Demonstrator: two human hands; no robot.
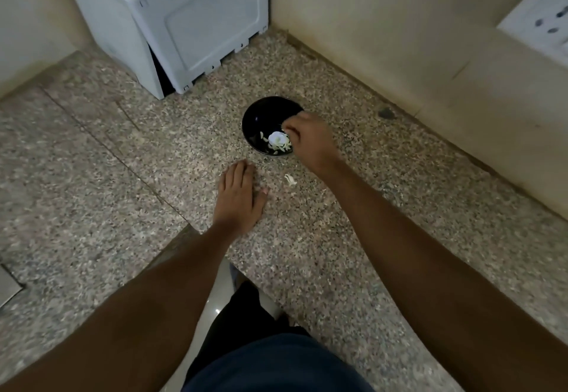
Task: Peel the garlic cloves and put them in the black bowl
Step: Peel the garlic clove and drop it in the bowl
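One stage judged: late, with most visible garlic already in the bowl.
Worktop (92,152): speckled stone, running into a corner against the walls; it carries everything below.
White appliance (184,23): stands at the back edge of the worktop, well apart from the bowl.
Right hand (310,142): reaches over the right rim of the bowl, fingers curled downward toward the contents; whether its grip has hold of a piece or has just let go, I cannot tell, as the fingertips are hidden and blurred.
Left hand (239,198): lies flat on the worktop near its front edge, fingers straight, grip slack and holding nothing.
Black bowl (264,115): sits on the worktop toward the back right corner, just beyond the left hand.
Garlic (278,139): pale pieces gathered at the near right of the bowl's floor, touching or just beside the right fingers; peeled cloves and loose skin cannot be told apart at this size.
Scrap (289,179): one small pale piece on the worktop between the hands, near the bowl; skin or clove unclear.
Remaining, as judged: settle that scrap; no unpeeled cloves are visible elsewhere.
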